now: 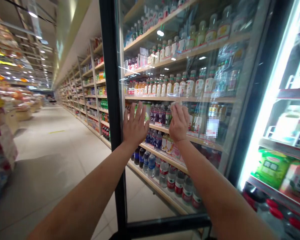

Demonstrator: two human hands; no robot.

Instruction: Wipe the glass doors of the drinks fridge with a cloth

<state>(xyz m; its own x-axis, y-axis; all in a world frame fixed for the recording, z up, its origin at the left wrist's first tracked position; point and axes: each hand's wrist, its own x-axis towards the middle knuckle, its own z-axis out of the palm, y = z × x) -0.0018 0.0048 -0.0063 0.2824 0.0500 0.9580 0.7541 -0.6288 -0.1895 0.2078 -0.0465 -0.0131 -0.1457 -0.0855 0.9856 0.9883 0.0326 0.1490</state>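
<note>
Left hand [136,125] spread flat, fingers splayed, palm toward the clear glass pane [162,96] of a tall cooler door, looks to be on it; nothing in its grip. Right hand [179,121] near it at about the same height, fingers together and bent toward the glass; a small pale scrap [175,103] seems to show by the fingertips, maybe tissue or cloth, can't confirm, so can't tell if it has hold of anything. Progress, my read: door already swung out, both hands up at mid-pane. No worked/unworked boundary visible, so can't say how much is done; the areas above, below and to the right of the hands may be what's left. Pane itself: upright, between the person and the shelving, black frame [110,66] down the left side and along the bottom, transparent, ceiling-light reflections on it, plus a pixelated bright patch [212,128] right of the right hand. No obvious smears, but glare would hide fine ones. Through it: pale wooden shelves [207,99] full of plastic drink bottles. Right of the door: white light strip [272,83], lit cooler interior with a green printed packet [271,168] and red-capped clear bottles [275,213]. Left: pale tiled aisle floor [62,140], more stocked shelving alongside.
</note>
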